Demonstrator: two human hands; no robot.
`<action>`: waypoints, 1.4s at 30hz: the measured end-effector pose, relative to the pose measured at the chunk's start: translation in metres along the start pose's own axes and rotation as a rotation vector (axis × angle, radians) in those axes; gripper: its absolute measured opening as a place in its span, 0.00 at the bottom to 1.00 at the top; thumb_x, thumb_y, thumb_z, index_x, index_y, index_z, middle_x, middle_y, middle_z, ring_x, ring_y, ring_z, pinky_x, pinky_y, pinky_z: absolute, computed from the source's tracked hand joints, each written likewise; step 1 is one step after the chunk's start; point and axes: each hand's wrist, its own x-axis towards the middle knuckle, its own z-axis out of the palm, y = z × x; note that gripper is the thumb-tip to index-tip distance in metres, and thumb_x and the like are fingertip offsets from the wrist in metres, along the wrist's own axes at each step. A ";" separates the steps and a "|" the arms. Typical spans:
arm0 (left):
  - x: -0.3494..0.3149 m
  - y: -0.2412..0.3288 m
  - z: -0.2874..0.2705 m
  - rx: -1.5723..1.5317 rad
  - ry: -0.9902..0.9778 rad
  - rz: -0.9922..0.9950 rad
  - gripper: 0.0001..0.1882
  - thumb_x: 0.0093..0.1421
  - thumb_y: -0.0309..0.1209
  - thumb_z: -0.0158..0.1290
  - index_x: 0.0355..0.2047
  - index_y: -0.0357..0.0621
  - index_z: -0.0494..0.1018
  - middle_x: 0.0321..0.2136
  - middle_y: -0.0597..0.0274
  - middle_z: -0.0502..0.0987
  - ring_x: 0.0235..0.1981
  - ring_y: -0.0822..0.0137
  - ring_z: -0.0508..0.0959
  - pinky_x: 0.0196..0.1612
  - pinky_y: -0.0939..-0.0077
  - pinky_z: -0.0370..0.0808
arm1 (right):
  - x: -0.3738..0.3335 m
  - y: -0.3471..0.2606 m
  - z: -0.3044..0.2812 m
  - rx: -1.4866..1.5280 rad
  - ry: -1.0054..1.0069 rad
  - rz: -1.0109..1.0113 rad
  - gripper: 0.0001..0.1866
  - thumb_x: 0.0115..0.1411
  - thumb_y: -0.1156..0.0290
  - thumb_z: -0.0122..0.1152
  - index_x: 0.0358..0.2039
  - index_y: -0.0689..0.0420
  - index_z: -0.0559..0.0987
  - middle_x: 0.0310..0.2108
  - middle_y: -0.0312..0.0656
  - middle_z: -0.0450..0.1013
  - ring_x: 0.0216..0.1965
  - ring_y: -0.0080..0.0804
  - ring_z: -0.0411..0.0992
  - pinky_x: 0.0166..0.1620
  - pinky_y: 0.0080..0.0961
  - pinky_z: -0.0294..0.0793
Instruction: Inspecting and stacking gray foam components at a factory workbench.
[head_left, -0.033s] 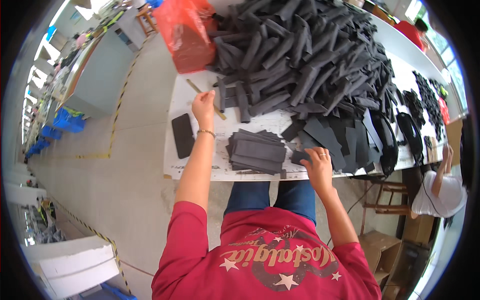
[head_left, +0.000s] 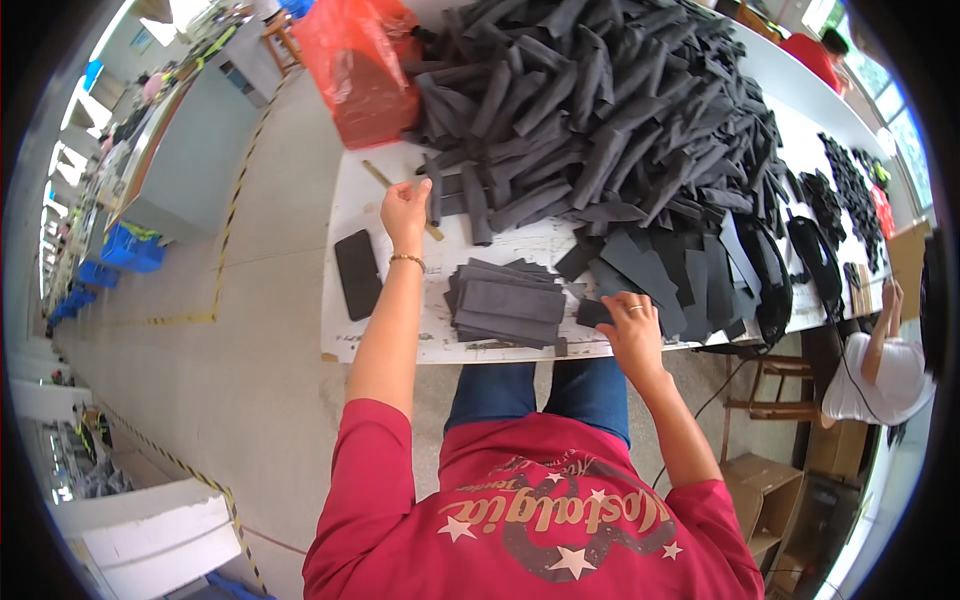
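Note:
My left hand [head_left: 404, 215] is over the left part of the white table [head_left: 345, 205], fingers pinched together. Its fingertips are beside a small upright dark roll [head_left: 433, 197]; whether anything is pinched in them is too small to make out. My right hand [head_left: 635, 332] is near the front edge, thumb and fingers closed around the end of a small dark grey fabric piece [head_left: 593, 314]. Between my hands lies a stack of flat dark grey fabric pieces [head_left: 508, 302]. Loose flat dark pieces [head_left: 635, 265] fan out beyond my right hand.
A big heap of rolled dark pieces [head_left: 600, 110] covers the far table. A red plastic bag [head_left: 365, 75] stands at its left. A black phone [head_left: 358, 275] and a thin yellowish strip [head_left: 376, 174] lie at left. Another person [head_left: 875, 375] sits at the right beside a wooden stool [head_left: 775, 390].
The view has shifted slightly, so the table appears a little further left. My left fingertips are closer to the small dark roll. My right hand has barely moved.

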 end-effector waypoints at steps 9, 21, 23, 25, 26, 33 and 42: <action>-0.006 0.008 0.004 -0.163 -0.169 -0.217 0.14 0.63 0.33 0.51 0.32 0.30 0.75 0.26 0.53 0.80 0.25 0.58 0.80 0.29 0.66 0.74 | -0.022 0.027 0.027 -0.507 0.062 -0.464 0.20 0.53 0.71 0.54 0.43 0.72 0.74 0.40 0.55 0.71 0.40 0.45 0.69 0.41 0.34 0.72; -0.066 0.064 -0.048 -1.070 -0.325 -0.703 0.09 0.61 0.22 0.53 0.39 0.28 0.69 0.37 0.44 0.78 0.38 0.53 0.81 0.42 0.55 0.82 | -0.026 0.037 0.021 -0.179 0.000 -0.316 0.08 0.47 0.72 0.58 0.30 0.57 0.75 0.30 0.39 0.70 0.38 0.36 0.67 0.41 0.32 0.67; -0.073 0.068 -0.048 -1.109 -0.336 -0.709 0.08 0.60 0.22 0.55 0.38 0.30 0.70 0.36 0.47 0.78 0.38 0.55 0.81 0.42 0.56 0.82 | -0.022 0.041 0.018 -0.087 0.014 -0.306 0.08 0.47 0.71 0.61 0.29 0.57 0.76 0.31 0.39 0.71 0.39 0.36 0.68 0.42 0.32 0.67; -0.084 0.077 -0.046 -1.246 -0.391 -0.795 0.07 0.59 0.22 0.57 0.36 0.33 0.71 0.34 0.52 0.78 0.37 0.58 0.81 0.45 0.57 0.81 | -0.021 0.043 0.012 0.121 0.065 -0.279 0.09 0.47 0.67 0.66 0.29 0.56 0.78 0.36 0.37 0.74 0.41 0.36 0.69 0.46 0.32 0.68; -0.088 0.082 -0.046 -1.248 -0.394 -0.788 0.07 0.59 0.22 0.57 0.36 0.33 0.71 0.34 0.52 0.78 0.37 0.58 0.81 0.45 0.57 0.81 | -0.020 0.046 0.011 0.119 0.072 -0.281 0.09 0.47 0.67 0.66 0.29 0.56 0.78 0.36 0.37 0.74 0.41 0.36 0.69 0.46 0.32 0.68; -0.130 0.121 -0.047 -1.502 -0.642 -0.987 0.08 0.58 0.22 0.58 0.37 0.35 0.72 0.32 0.57 0.77 0.37 0.62 0.79 0.49 0.58 0.78 | 0.020 0.005 -0.033 0.722 0.254 0.239 0.11 0.55 0.76 0.64 0.39 0.61 0.75 0.31 0.45 0.73 0.32 0.33 0.72 0.39 0.25 0.71; -0.141 0.153 -0.058 -1.171 -0.614 -0.693 0.13 0.58 0.27 0.59 0.40 0.35 0.70 0.37 0.52 0.78 0.39 0.56 0.80 0.43 0.57 0.80 | 0.016 -0.036 -0.047 0.688 0.108 0.024 0.18 0.50 0.70 0.71 0.35 0.60 0.70 0.35 0.46 0.68 0.38 0.44 0.68 0.43 0.32 0.68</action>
